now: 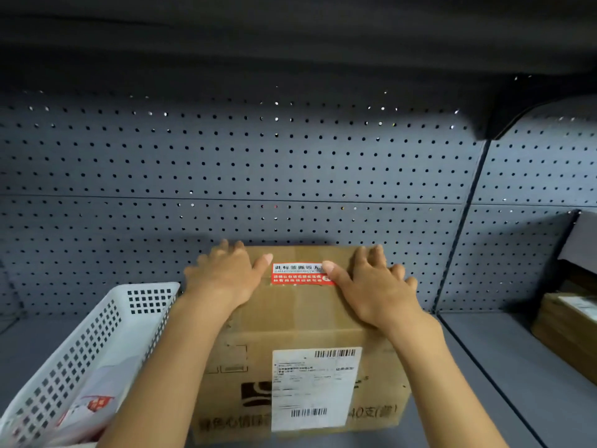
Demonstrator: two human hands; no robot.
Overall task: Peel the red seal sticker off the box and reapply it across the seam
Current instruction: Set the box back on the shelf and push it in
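Note:
A brown cardboard box (300, 321) stands on the grey shelf in front of me, a white shipping label on its near face. The red and white seal sticker (298, 274) lies flat on the box top, across the taped middle seam. My left hand (226, 273) rests flat on the top left of the sticker, thumb tip close to its left edge. My right hand (374, 286) lies flat on the right side, its thumb tip touching the sticker's upper right corner. Both hands have fingers spread and hold nothing.
A white perforated plastic basket (97, 347) with packets inside sits close against the box's left. A grey pegboard wall (258, 163) rises directly behind. Another brown box (568, 331) stands at the right on the neighbouring shelf section.

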